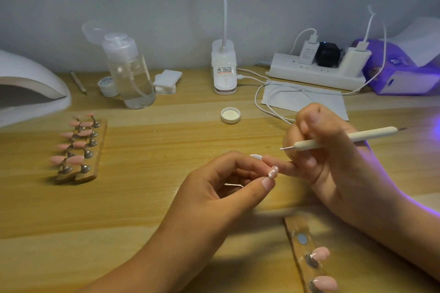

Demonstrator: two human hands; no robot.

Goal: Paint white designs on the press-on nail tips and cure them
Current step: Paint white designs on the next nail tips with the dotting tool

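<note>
My left hand (228, 188) pinches a small pink nail tip (273, 172) with white marks between thumb and fingers at the middle of the desk. My right hand (328, 150) grips a white dotting pen (345, 138), its metal point aimed left just above the held tip, with a finger touching my left fingertips. A wooden strip (300, 240) at the lower right carries two pink nail tips (320, 253) on metal stands. Another wooden holder (82, 175) at the left bears several plain pink tips (76, 143). A white curing lamp (31, 83) sits at the far left.
A clear pump bottle (133, 76), a small white jar (108, 85) and cotton pads (166, 81) stand at the back. A loose white lid (230, 115) lies mid-desk. A clip lamp base (223, 69), power strip (316, 71), cables and purple tissue pack (402, 71) crowd the back right.
</note>
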